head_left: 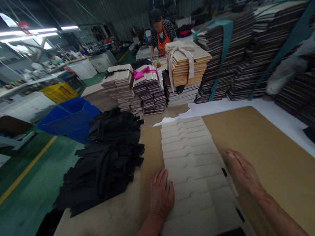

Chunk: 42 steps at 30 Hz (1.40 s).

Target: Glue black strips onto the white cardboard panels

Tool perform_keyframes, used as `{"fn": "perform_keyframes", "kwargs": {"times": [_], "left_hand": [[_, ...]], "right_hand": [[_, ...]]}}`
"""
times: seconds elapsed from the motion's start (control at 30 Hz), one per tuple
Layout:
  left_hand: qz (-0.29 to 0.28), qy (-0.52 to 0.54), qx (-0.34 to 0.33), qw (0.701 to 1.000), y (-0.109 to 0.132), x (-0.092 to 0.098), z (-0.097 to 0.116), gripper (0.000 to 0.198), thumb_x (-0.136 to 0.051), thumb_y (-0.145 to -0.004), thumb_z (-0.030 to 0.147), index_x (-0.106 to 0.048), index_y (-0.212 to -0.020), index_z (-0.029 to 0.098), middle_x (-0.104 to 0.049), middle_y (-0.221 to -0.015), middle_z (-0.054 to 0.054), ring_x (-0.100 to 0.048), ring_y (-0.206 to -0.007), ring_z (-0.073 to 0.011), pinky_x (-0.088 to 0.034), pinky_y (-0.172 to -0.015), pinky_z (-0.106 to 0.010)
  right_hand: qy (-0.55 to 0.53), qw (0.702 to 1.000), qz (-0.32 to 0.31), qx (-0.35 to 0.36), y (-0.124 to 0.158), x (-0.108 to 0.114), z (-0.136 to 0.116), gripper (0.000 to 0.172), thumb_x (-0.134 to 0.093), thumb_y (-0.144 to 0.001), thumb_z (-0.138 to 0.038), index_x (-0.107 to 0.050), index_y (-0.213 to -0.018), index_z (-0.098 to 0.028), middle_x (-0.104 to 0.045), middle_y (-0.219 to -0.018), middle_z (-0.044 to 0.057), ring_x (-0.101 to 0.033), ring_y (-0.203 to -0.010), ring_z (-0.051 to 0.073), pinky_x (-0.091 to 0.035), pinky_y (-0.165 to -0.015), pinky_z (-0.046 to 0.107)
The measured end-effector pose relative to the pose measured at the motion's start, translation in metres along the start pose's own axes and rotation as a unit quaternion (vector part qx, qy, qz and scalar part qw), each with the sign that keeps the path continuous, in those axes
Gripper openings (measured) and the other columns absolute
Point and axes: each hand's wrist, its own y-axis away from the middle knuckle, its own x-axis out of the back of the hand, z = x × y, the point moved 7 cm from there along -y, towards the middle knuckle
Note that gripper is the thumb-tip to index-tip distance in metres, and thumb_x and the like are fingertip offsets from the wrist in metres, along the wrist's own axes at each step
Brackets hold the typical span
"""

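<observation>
The two hands are apart from each other, and both are open. The left hand [161,193] lies with its fingers nearly straight and its thumb held away, touching the left edge of the overlapped beige panels [188,169]. These panels make a long row between the hands and reach farther forward than both. The right hand [242,170] has its fingers straight and close together, just beside the row's right edge, above the brown sheet [248,131]; whether it touches, I cannot tell. Beyond the black strips [107,163], left of the left hand, stand a blue bin [65,127] and a yellow crate [62,96]; their contents I cannot tell.
</observation>
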Motion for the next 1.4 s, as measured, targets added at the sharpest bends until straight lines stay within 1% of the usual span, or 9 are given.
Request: {"fn": "perform_keyframes", "kwargs": {"times": [0.23,0.37,0.5,0.6,0.73,0.9,1.03,1.23,1.4], "left_hand": [[-0.019,0.030,0.015,0.999,-0.001,0.001,0.003,0.044,-0.048,-0.091,0.023,-0.051,-0.133,0.013,-0.053,-0.139,-0.015,-0.044,-0.132,-0.0271,-0.033,-0.114,-0.052],[-0.044,0.055,0.021,0.997,-0.006,-0.002,0.002,0.050,-0.048,-0.092,0.028,-0.045,-0.139,0.011,-0.048,-0.144,-0.017,-0.041,-0.136,-0.0271,-0.031,-0.115,-0.050],[-0.060,0.074,0.056,0.994,-0.004,-0.001,-0.006,0.059,-0.043,-0.093,0.032,-0.033,-0.145,0.005,-0.037,-0.151,-0.022,-0.033,-0.142,-0.0273,-0.030,-0.116,-0.045],[-0.064,0.068,0.108,0.990,0.022,0.005,-0.011,0.063,-0.043,-0.092,0.032,-0.026,-0.146,0.005,-0.031,-0.153,-0.025,-0.026,-0.145,-0.0328,-0.028,-0.116,-0.052],[-0.091,0.066,0.150,0.982,0.087,0.009,-0.004,0.067,-0.050,-0.085,0.029,-0.028,-0.143,0.005,-0.038,-0.148,-0.029,-0.031,-0.142,-0.0391,-0.032,-0.111,-0.057],[-0.097,0.075,0.180,0.976,0.149,-0.003,0.014,0.074,-0.053,-0.079,0.025,-0.023,-0.144,0.004,-0.028,-0.152,-0.032,-0.023,-0.145,-0.0388,-0.031,-0.112,-0.058],[-0.087,0.088,0.181,0.976,0.162,-0.010,0.029,0.080,-0.057,-0.075,0.023,-0.021,-0.144,0.004,-0.020,-0.154,-0.033,-0.013,-0.147,-0.0397,-0.028,-0.114,-0.058],[-0.106,0.044,0.152,0.982,0.166,-0.012,0.036,0.087,-0.058,-0.073,0.020,-0.016,-0.145,-0.005,-0.016,-0.153,-0.038,-0.011,-0.145,-0.0443,-0.028,-0.113,-0.061],[-0.096,0.033,0.136,0.986,0.170,-0.010,0.020,0.081,-0.060,-0.075,0.025,-0.026,-0.146,0.002,-0.031,-0.151,-0.033,-0.030,-0.141,-0.0412,-0.038,-0.109,-0.055]], "right_hand": [[0.010,0.988,0.024,-0.154,0.123,0.054,0.039,0.053,-0.042,-0.086,-0.063,-0.065,-0.112,-0.022,-0.066,-0.124,0.008,-0.058,-0.120,0.028,-0.042,-0.109,0.045],[0.031,0.982,0.027,-0.184,0.189,0.056,0.047,0.057,-0.042,-0.083,-0.067,-0.066,-0.108,-0.021,-0.067,-0.121,0.011,-0.059,-0.118,0.031,-0.044,-0.107,0.049],[0.056,0.988,0.013,-0.146,0.228,0.042,0.039,0.055,-0.040,-0.087,-0.060,-0.064,-0.112,-0.017,-0.067,-0.121,0.014,-0.059,-0.116,0.031,-0.043,-0.106,0.053],[0.074,0.993,-0.002,-0.091,0.238,0.032,0.026,0.051,-0.038,-0.092,-0.054,-0.063,-0.116,-0.016,-0.066,-0.122,0.014,-0.058,-0.117,0.030,-0.042,-0.106,0.052],[0.098,0.993,0.012,-0.065,0.242,0.025,0.021,0.050,-0.036,-0.095,-0.050,-0.064,-0.117,-0.015,-0.066,-0.120,0.014,-0.058,-0.115,0.029,-0.043,-0.105,0.051],[0.146,0.988,0.035,-0.024,0.247,0.017,0.021,0.051,-0.034,-0.096,-0.050,-0.064,-0.116,-0.014,-0.064,-0.121,0.016,-0.055,-0.117,0.029,-0.043,-0.104,0.052],[0.187,0.981,0.041,0.013,0.253,0.013,0.020,0.051,-0.033,-0.097,-0.049,-0.066,-0.113,-0.013,-0.062,-0.122,0.018,-0.055,-0.116,0.030,-0.043,-0.103,0.052],[0.211,0.977,0.031,0.026,0.259,0.008,0.025,0.049,-0.034,-0.097,-0.046,-0.065,-0.117,-0.014,-0.062,-0.125,0.017,-0.056,-0.118,0.030,-0.045,-0.102,0.051],[0.200,0.977,0.047,0.060,0.256,0.005,0.043,0.046,-0.037,-0.093,-0.050,-0.069,-0.111,-0.022,-0.067,-0.119,0.012,-0.061,-0.112,0.031,-0.049,-0.098,0.052]]}}
